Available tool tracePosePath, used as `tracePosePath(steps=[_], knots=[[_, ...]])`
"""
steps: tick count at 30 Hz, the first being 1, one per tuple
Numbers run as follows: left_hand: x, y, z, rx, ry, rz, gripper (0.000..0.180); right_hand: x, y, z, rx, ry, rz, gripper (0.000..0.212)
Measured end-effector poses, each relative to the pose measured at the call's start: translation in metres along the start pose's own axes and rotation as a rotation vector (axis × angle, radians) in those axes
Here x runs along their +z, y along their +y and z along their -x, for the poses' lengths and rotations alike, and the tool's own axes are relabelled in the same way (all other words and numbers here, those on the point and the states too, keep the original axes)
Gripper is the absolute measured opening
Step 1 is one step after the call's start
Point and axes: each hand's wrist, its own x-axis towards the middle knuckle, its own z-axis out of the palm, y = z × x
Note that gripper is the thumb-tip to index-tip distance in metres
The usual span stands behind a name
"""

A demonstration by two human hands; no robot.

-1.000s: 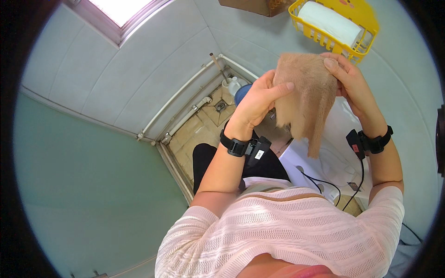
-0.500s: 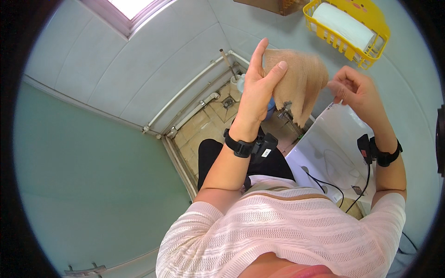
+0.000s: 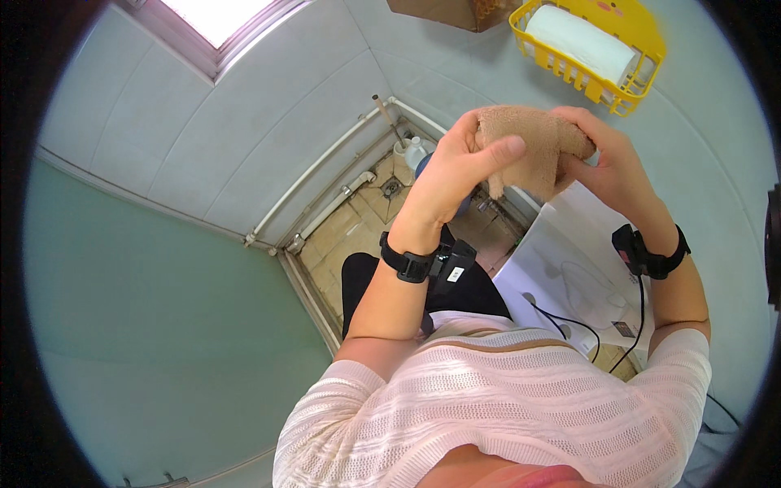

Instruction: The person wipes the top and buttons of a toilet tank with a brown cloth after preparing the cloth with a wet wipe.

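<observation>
A light-brown cloth [image 3: 525,146], fuzzy like a towel, is held up in front of me between both hands. My left hand [image 3: 464,163] grips its left side, with the thumb lying across the front and the fingers behind the cloth. My right hand [image 3: 608,159] pinches a bunched fold at the right side, the thumb below and the fingers above. The cloth's lower edge hangs loose between the hands. Black straps with small boxes sit on both of my wrists.
At upper right, a yellow wall basket [image 3: 606,91] holds a white paper roll [image 3: 579,45], next to a brown box [image 3: 447,11]. Right of my legs stands a glossy white panel or appliance [image 3: 561,260]. White pipes [image 3: 313,167], a floor drain [image 3: 392,188] and a white bottle [image 3: 414,150] lie beyond.
My right hand has come in from beside the cloth and taken hold of its right side. The cloth, earlier hanging longer from my left hand, is now gathered up between both hands.
</observation>
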Motion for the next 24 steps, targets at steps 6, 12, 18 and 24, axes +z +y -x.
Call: tracePosePath(steps=[6,12,18,24], knots=[[-0.004,-0.011,-0.006,0.072,0.096,-0.354,0.043,-0.007,0.005,-0.005,0.232,-0.024,-0.337,0.033],[-0.001,-0.012,-0.005,0.112,0.17,-0.197,0.038,-0.013,0.001,-0.009,0.492,-0.061,-0.378,0.036],[-0.001,-0.006,-0.005,0.047,0.151,0.116,0.035,-0.014,-0.014,-0.001,0.359,0.035,-0.104,0.044],[0.008,0.002,0.001,-0.01,0.113,0.193,0.034,0.007,-0.041,0.002,-0.355,-0.02,0.159,0.067]])
